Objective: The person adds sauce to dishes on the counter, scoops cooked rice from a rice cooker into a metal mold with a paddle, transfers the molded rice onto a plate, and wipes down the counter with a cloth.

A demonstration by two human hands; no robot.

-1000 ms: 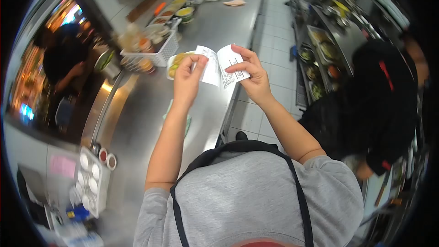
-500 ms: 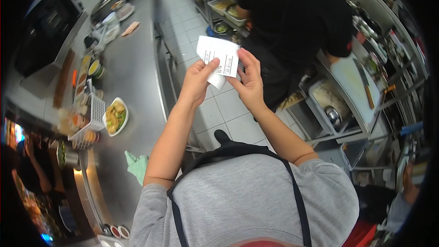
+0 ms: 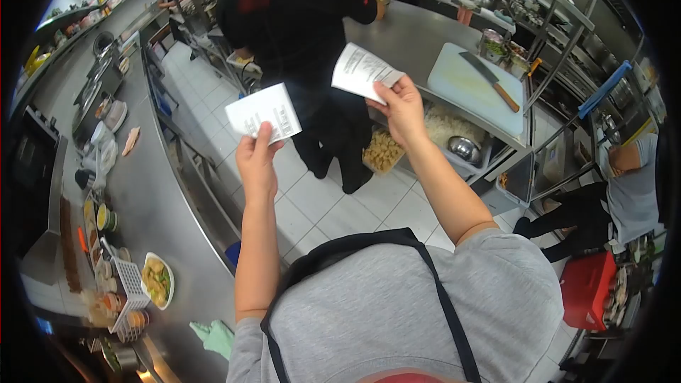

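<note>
Pinched between thumb and fingers of my left hand [image 3: 257,159] is a printed paper slip [image 3: 264,112], held up at centre left. My right hand [image 3: 401,105] grips a second printed slip [image 3: 360,71], higher and to the right. The two slips are apart in the air, above the tiled floor. Behind them stands a co-worker in black [image 3: 301,35], facing away. On the steel counter at the left are a white bowl of food [image 3: 157,280] and a green cloth [image 3: 214,338].
A cutting board [image 3: 461,92] with a knife [image 3: 491,81] lies on the right-hand worktop. Below are tubs of food [image 3: 384,152]. Another person in grey [image 3: 631,188] is at the far right, above a red box [image 3: 589,291]. A white basket [image 3: 130,284] stands left.
The view has swung to the right. My hands, close together before, have moved apart, with one slip in each. The co-worker in black now appears farther left, beyond the slips.
</note>
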